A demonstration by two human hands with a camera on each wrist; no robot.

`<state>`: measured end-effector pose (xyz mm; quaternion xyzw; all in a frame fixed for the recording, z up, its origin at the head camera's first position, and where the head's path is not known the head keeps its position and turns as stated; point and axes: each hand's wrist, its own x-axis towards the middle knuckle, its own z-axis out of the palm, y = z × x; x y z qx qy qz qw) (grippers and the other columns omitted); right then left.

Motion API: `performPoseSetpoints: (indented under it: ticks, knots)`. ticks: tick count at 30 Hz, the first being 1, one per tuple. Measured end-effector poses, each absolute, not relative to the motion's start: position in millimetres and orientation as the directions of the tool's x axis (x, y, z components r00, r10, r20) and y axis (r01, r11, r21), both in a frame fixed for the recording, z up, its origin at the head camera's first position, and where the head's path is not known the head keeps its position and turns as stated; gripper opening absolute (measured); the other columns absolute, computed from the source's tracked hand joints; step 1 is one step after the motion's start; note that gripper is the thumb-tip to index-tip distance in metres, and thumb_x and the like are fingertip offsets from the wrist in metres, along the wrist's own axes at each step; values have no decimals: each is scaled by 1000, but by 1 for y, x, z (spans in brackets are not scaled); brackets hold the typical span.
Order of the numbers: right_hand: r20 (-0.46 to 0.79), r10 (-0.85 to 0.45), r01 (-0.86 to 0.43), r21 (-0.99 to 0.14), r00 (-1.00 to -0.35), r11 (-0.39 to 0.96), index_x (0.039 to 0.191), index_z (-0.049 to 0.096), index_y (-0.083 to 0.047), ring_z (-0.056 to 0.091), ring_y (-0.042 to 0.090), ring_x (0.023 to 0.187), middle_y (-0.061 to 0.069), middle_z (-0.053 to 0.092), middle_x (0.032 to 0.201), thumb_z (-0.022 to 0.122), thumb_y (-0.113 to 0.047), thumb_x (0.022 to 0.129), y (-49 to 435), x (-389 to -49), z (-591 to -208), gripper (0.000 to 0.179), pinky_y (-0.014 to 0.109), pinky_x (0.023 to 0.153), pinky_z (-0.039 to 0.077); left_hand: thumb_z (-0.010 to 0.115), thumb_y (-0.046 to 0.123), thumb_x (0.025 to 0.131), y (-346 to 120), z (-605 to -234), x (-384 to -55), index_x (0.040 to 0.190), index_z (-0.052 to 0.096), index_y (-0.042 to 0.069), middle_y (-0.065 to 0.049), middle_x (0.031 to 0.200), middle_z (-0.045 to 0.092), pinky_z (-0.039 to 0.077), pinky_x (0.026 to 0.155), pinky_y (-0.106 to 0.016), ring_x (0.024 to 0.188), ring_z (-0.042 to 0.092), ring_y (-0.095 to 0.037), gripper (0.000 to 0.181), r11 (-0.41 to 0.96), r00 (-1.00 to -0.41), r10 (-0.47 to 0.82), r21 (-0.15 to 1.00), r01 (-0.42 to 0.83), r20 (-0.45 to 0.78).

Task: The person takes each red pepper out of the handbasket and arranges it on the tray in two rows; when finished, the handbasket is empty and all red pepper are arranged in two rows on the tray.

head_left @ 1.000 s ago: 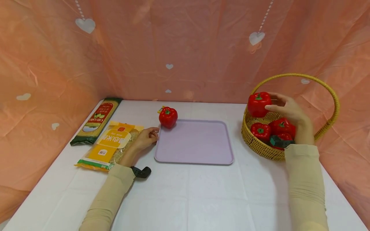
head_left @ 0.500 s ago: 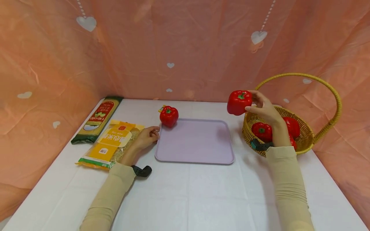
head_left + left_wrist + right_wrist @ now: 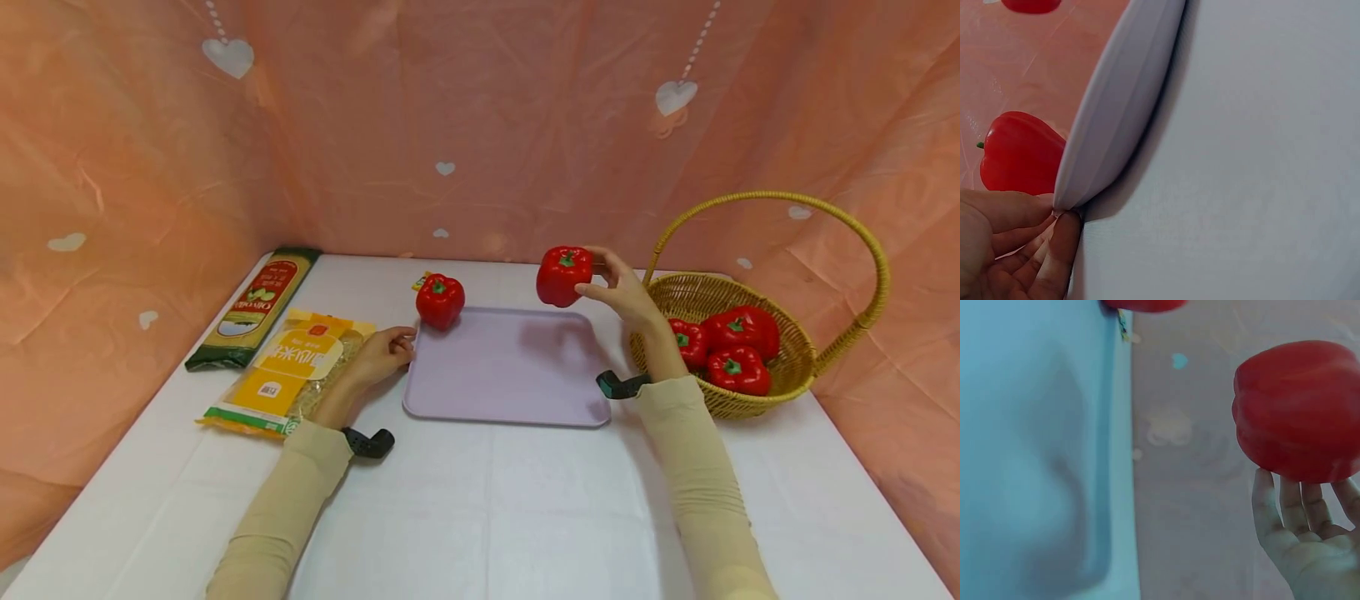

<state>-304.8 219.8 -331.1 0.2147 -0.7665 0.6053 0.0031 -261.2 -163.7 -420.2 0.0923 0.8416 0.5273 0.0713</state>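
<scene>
Nearest, a person's beige sleeves [image 3: 697, 475] reach over a white surface [image 3: 480, 508], with dark wrist cameras [image 3: 371, 444] at their cuffs. A yellow bag [image 3: 258, 375] lies at nine o'clock of a lilac tray [image 3: 495, 375]; a wicker basket [image 3: 723, 406] stands at three, with three clustered peppers [image 3: 738, 372] inside. Between bag and tray, the left hand [image 3: 377, 358] pinches the tray's nine o'clock rim, its grip clamped on the edge between thumb and finger. Farther off, a lone pepper [image 3: 441, 304] sits at the tray's corner, between ten and eleven. The right hand [image 3: 628, 292] holds the raised red pepper [image 3: 561, 279] above the tray toward one o'clock, grip clamped on its side. Toward ten lies a green-ended packet [image 3: 255, 308]; a peach curtain [image 3: 480, 125] hangs farthest.
</scene>
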Motion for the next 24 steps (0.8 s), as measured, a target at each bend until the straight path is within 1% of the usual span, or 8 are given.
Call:
performPoseSetpoints:
  ticks: [2,7,12,15,19,22,24]
  knots:
    - [258,-334,-326,-930,-907,167,136,36,2,43,17,109,3,48,119,59,0,85,212,-308,-335,56,22,83,46,49,-10,86,-164,-421,-262,129,43,-13,-18,92,53,48,64,-19,73,50,-16,43,426,-972,233,901,78,-26]
    - [229,-327,-292,-943,-917,157,137,34,-1,41,22,115,15,43,129,61,-3,85,195,-314,-346,59,24,85,46,49,-11,85,-164,-424,-262,128,43,-14,-19,92,53,47,64,-18,73,50,-16,43,413,-970,243,906,89,-16]
    - [225,-309,-280,-949,-924,148,138,36,-5,41,27,118,16,42,132,64,-7,84,183,-319,-357,61,26,83,48,49,-12,85,-164,-424,-262,127,43,-15,-19,91,53,47,64,-18,72,50,-13,42,410,-968,252,906,105,-2]
    - [221,-314,-278,-949,-923,151,137,37,-7,42,28,119,16,43,133,64,-8,84,177,-322,-365,59,28,84,49,49,-12,86,-164,-423,-262,127,44,-15,-19,91,53,48,64,-18,72,50,-14,42,415,-968,252,904,107,-1]
    - [201,-332,-261,-954,-921,146,137,37,-7,42,31,120,17,42,134,64,-5,84,169,-325,-375,59,36,91,46,49,-11,86,-165,-421,-261,127,44,-14,-19,92,54,48,65,-19,72,51,-16,42,421,-969,249,901,102,-7]
    - [186,-344,-246,-959,-920,138,138,37,-6,41,35,121,20,40,134,63,-3,84,163,-324,-379,60,46,97,41,49,-10,86,-164,-419,-260,128,44,-14,-19,92,54,48,65,-19,72,51,-16,42,426,-969,247,899,99,-10]
    - [176,-352,-237,-962,-919,137,138,37,-4,40,37,121,21,40,134,63,-2,83,158,-320,-377,61,50,99,38,50,-10,87,-164,-419,-260,128,43,-14,-19,93,54,48,66,-19,73,51,-16,42,428,-969,246,899,95,-14]
